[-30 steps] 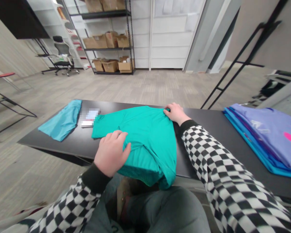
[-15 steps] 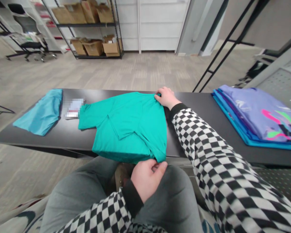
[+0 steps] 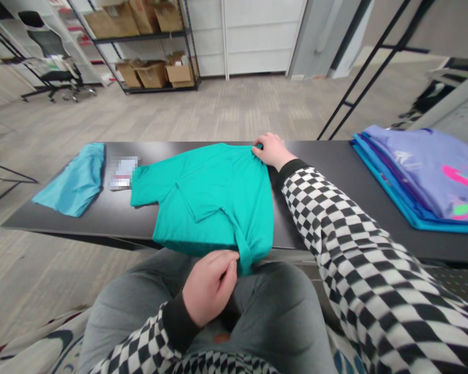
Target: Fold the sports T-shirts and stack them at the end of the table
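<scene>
A green T-shirt (image 3: 203, 192) lies partly folded on the black table, one sleeve pointing left and its lower part hanging over the front edge. My right hand (image 3: 273, 149) pinches the shirt at its far right corner, near the neckline. At the near edge, my left hand (image 3: 212, 283) is closed on the shirt's hem, where the cloth is bunched and turned over. Its fingertips are partly hidden by the hand itself.
On the black table (image 3: 315, 182), a stack of folded clothes (image 3: 425, 171) lies at the right. A light-blue cloth (image 3: 76, 179) and a blurred packet (image 3: 124, 172) lie at the left. Shelving with cardboard boxes (image 3: 152, 72) stands beyond.
My left hand has moved left with the hem, drawing the near right corner of the T-shirt inward. My right hand keeps its pinch at the far corner. The view has shifted slightly.
</scene>
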`<state>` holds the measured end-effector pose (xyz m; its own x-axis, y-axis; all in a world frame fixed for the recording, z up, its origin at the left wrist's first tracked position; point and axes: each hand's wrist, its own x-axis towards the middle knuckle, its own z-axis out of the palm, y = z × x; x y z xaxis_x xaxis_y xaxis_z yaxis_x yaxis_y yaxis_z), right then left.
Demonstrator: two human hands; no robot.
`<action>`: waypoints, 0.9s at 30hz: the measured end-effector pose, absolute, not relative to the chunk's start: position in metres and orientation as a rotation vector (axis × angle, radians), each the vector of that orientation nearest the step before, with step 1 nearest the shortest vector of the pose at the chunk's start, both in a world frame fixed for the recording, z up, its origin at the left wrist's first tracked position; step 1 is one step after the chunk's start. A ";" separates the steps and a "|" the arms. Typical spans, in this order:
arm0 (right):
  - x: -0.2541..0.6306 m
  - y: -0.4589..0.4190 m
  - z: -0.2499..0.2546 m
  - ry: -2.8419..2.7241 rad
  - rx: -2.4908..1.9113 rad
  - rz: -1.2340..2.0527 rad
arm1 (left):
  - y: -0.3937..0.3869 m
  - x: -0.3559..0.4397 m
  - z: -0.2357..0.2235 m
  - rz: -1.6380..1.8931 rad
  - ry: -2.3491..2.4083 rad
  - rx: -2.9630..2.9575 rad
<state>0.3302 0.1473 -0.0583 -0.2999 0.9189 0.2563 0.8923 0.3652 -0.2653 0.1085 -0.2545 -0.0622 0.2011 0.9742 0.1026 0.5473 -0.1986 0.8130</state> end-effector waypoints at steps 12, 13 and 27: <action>0.332 0.146 -0.058 -2.267 -1.577 0.080 | -0.245 0.185 -0.103 1.076 1.381 0.962; 0.332 0.146 -0.058 -2.266 -1.577 0.078 | -0.245 0.184 -0.104 1.078 1.374 0.949; 0.330 0.144 -0.055 -2.272 -1.598 0.083 | -0.243 0.152 -0.088 0.935 1.250 0.941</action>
<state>0.3304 0.1441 -0.0550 -0.2953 0.9202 0.2569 0.8989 0.3587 -0.2515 0.1524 -0.2428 -0.0885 0.0833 0.9391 -0.3335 -0.0543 0.3384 0.9394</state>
